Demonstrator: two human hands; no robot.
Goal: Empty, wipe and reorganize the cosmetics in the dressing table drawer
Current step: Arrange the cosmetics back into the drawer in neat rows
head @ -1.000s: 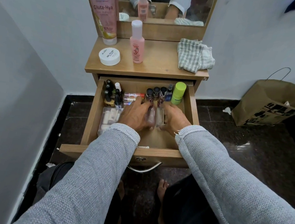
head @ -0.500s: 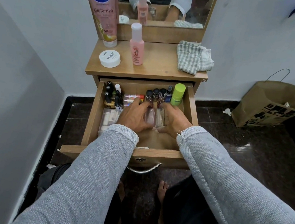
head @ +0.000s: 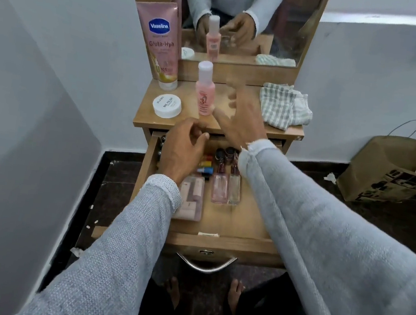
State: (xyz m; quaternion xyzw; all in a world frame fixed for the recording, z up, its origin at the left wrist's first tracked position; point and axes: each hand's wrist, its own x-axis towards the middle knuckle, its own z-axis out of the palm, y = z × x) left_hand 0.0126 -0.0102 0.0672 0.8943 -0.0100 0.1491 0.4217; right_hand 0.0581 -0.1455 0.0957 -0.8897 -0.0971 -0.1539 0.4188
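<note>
The wooden drawer [head: 227, 243] stands pulled out under the dressing table top [head: 231, 127]. Two clear perfume bottles [head: 226, 189] lie side by side in its middle, with dark-capped bottles [head: 224, 154] behind them and a clear case of pale tubes [head: 191, 197] at the left. My left hand [head: 182, 151] hovers over the drawer's back left, fingers loosely curled, holding nothing. My right hand [head: 240, 117] is raised over the table top, fingers spread and blurred, beside the pink bottle [head: 204, 91]. It hides part of the top.
A pink Vaseline tube [head: 162, 44] leans by the mirror [head: 244, 20]. A white round jar [head: 167, 105] and a checked cloth [head: 284, 106] lie on the top. A brown paper bag [head: 394, 169] stands on the dark floor at right. White walls close in on the left.
Both hands have left the two perfume bottles. My right hand rose up over the table top toward the pink bottle; my left hand moved back and left. The camera tilted up.
</note>
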